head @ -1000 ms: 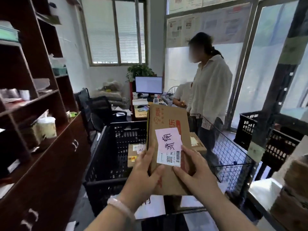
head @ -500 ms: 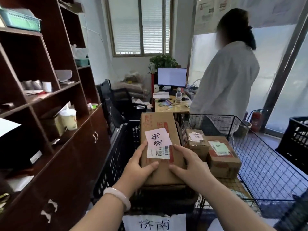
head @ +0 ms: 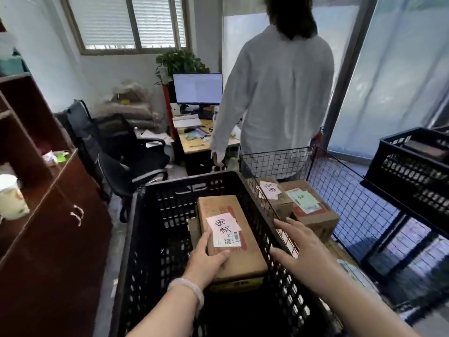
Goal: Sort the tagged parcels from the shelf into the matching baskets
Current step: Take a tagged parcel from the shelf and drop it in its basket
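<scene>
Over on your left stands the dark wooden shelf (head: 56, 215), with a pale paper cup (head: 11, 198) sitting on its ledge, any print on it too blurred to read. Next comes the black office chair (head: 126, 152), and then the black plastic basket (head: 150, 215) right in front of you. The parcel (head: 233, 242) is down inside that basket, a long brown carton lying flat with more cardboard showing under it. On its top is a pale tag (head: 222, 226) handwritten 济南, and beneath that a white barcode label (head: 229, 240) whose small print cannot be made out. There is red printing along the carton too, unreadable from here. Your left hand (head: 206, 259), a white bracelet (head: 189, 287) on its wrist, grips the parcel's near left corner, thumb laid across the top. Your right hand (head: 296, 246) is off the parcel, fingers spread and holding nothing, over the basket's right rim; I cannot tell whether it touches. Just beside it sits the wire basket (head: 340, 186) with two cartons in it, one with a white tag (head: 269, 189) and one with a green tag (head: 305, 200), both handwritten and illegible. Behind it a person in a white shirt (head: 279, 93) faces away towards a lit monitor (head: 198, 88). Far right is another black crate (head: 413, 161).
</scene>
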The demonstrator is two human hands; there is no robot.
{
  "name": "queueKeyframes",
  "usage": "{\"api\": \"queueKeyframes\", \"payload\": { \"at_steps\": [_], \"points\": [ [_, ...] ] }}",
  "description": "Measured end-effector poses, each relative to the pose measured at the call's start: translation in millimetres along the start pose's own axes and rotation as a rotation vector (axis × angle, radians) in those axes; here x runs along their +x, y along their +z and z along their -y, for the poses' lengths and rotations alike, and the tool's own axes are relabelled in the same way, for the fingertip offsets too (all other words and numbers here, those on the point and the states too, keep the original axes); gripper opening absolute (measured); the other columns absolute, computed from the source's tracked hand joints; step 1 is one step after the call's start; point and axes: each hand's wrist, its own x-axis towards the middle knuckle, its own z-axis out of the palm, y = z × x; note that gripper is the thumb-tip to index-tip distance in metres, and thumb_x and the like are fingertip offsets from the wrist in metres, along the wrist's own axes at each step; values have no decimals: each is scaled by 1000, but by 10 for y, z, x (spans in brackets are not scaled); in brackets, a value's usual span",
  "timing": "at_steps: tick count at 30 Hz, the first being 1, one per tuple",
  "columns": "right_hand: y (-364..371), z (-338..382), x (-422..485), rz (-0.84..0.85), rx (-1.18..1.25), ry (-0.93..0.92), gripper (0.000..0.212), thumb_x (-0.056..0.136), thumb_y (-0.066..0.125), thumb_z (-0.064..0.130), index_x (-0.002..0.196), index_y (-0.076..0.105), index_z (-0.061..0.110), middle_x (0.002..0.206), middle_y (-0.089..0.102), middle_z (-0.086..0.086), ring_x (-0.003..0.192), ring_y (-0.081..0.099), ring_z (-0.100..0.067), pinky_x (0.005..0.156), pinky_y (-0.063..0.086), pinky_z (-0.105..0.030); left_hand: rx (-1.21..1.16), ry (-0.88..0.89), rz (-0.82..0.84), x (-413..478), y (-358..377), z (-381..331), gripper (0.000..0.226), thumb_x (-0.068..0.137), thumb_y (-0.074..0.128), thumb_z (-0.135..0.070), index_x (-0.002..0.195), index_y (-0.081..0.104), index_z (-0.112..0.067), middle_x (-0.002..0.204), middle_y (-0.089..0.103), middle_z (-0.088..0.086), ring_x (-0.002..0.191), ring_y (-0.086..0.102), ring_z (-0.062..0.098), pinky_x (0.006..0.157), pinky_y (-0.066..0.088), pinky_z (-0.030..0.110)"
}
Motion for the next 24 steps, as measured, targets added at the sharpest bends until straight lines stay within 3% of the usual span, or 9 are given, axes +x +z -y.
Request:
{"api": "queueKeyframes", "payload": {
  "at_steps": [3, 10, 12, 14, 17, 24],
  "points": [
    [-4, -31, -55, -32, -3, 67, 65, 87, 59, 55, 142, 24, 55, 152, 18, 25, 141, 19, -4, 114, 21, -36, 12, -15, 13, 273, 123, 43, 84, 83, 80, -21, 151, 32, -35, 141, 53, 2, 123, 54, 19, 101, 43, 28],
    [-103, -35, -274, -110, -9, 188, 60, 89, 53, 56, 140, 23, 57, 150, 18, 28, 139, 17, 1, 115, 23, -39, 189, -79, -3, 477, 241, 146, 98, 65, 74, -57, 143, 16, -64, 139, 43, 11, 123, 50, 35, 108, 44, 45],
    [-121, -18, -348, -129, -10, 189, 60, 89, 54, 55, 141, 24, 55, 150, 18, 28, 136, 17, 3, 115, 23, -38, 292, -81, 1, 446, 232, 67, 96, 73, 74, -58, 148, 15, -59, 156, 24, 15, 136, 39, 39, 116, 33, 45],
    [-152, -6, -456, -137, -35, 189, 62, 89, 54, 55, 143, 23, 53, 151, 15, 28, 141, 15, 0, 117, 21, -39, 465, -33, -35, 347, 237, -88, 93, 82, 70, -58, 155, 14, -46, 164, -8, 14, 150, 12, 38, 122, 17, 44],
    [-236, -84, -709, -167, -113, 208, 69, 88, 53, 59, 146, 17, 53, 152, 8, 30, 144, 10, -4, 117, 19, -40, 649, 191, -4, 77, 354, -387, 91, 87, 57, -66, 157, 3, -43, 165, -19, 3, 152, -13, 30, 123, 4, 50],
    [-599, -371, -1828, -316, -246, 318, 82, 84, 50, 67, 150, 5, 48, 157, -3, 22, 146, 1, -6, 120, 12, -32, 768, 874, 217, -1127, 1249, -1041, 79, 92, 47, -67, 156, 7, -43, 167, -5, -8, 153, -13, 15, 125, -3, 42]
  ]
}}
